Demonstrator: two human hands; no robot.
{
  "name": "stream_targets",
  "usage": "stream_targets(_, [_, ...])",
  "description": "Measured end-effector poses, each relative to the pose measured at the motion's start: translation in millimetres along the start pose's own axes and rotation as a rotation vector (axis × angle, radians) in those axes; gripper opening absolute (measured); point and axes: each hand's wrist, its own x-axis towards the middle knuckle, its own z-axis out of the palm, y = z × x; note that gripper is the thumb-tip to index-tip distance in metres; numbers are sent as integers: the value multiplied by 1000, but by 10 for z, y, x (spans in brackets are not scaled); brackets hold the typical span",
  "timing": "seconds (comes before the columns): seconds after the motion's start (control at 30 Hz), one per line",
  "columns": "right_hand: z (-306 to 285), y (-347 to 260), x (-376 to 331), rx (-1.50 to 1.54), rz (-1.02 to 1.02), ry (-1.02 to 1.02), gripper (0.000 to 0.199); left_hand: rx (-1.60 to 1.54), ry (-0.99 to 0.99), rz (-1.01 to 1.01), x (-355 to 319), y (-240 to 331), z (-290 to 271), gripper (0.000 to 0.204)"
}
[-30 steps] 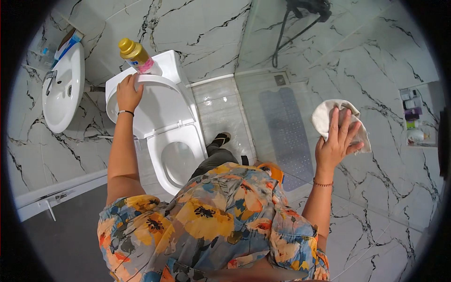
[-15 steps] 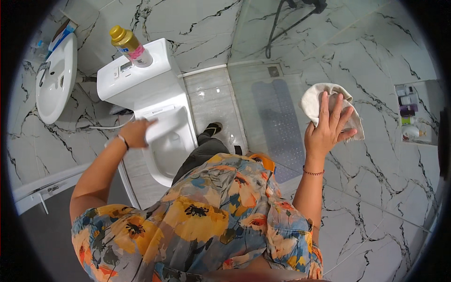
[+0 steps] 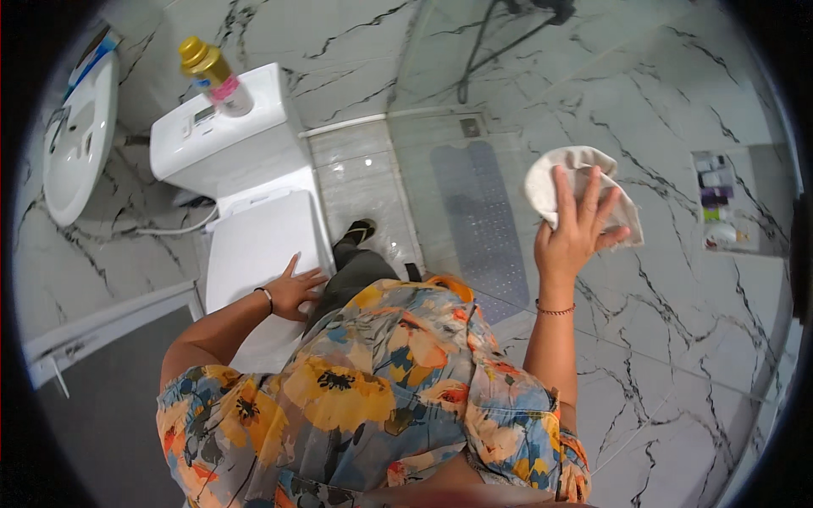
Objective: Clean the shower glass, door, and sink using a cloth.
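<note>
Right grip point(image 3: 571, 247) spread on rumpled cloth point(image 3: 544, 188), smooth lid point(image 3: 261, 235)

The toilet lid point(image 3: 254, 241) is white, smooth and glossy, with a broad flat top and softly rounded corners. It is down over the bowl, its back edge along the hinge end of the toilet point(image 3: 224, 165), its long sides following the bowl's sides; part of its front is hidden. The cloth point(image 3: 541, 181) is off-white, thin and crumpled, pressed under the spread fingers of the right hand point(image 3: 569, 241). Its upper left edge curls in a rounded fold; its lower right corner fans out loosely.
</note>
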Motion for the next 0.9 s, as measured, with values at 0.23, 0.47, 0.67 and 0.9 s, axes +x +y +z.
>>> stream_targets(0.23, [-138, 51, -154, 13, -101, -114, 64, 40, -142, -19, 727, -598, 325, 38])
stream_targets(0.47, [-837, 409, -75, -192, -93, 110, 51, 284, -327, -149, 1176, -559, 832, 38])
stream_targets(0.67, [-1213, 529, 29, -284, -43, 175, 39, 363, -368, -238, 1398, -621, 1309, 47])
stream_targets(0.9, [-1172, 539, 51, -435, -90, 149, 35, 340, -430, -268, 1462, -565, 1337, 51])
